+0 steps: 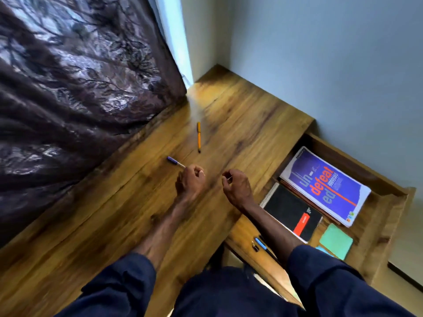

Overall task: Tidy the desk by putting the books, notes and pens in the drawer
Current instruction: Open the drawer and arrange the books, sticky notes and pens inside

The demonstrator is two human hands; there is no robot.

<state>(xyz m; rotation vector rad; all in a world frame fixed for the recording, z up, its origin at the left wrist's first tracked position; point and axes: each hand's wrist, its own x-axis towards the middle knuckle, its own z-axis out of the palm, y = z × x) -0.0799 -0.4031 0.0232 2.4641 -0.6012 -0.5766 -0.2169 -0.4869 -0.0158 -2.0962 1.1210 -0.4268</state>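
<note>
Head view: at the far left a dark patterned curtain point(75, 88) hangs against the edge of the wooden desk point(240, 115). Next comes the purple pen point(174, 161), lying on the desktop with its pale end running into the left hand point(191, 181), whose fingers are curled and appear to pinch that near end. Just beyond that hand, and apart from it, the orange pen point(199, 137) lies loose on the wood, pointing roughly away from the person. The right hand point(237, 186) hovers above the desk's right edge with thumb and forefinger drawn close together; a thin pale sliver shows between them, but whether it holds anything I cannot tell. Right of it the drawer point(389, 202) stands open, and in it lie a blue pen point(261, 243) at the near end, a black spiral notebook point(290, 213), a blue book point(325, 186) partly over a further one, and green sticky notes point(336, 241). By that layout the books and notes look stowed, and the step in hand is clearing the pens. The next move probably calls for lifting the purple pen clear, carrying it across to the drawer beside the blue pen, then reaching farther out for the orange one.
</note>
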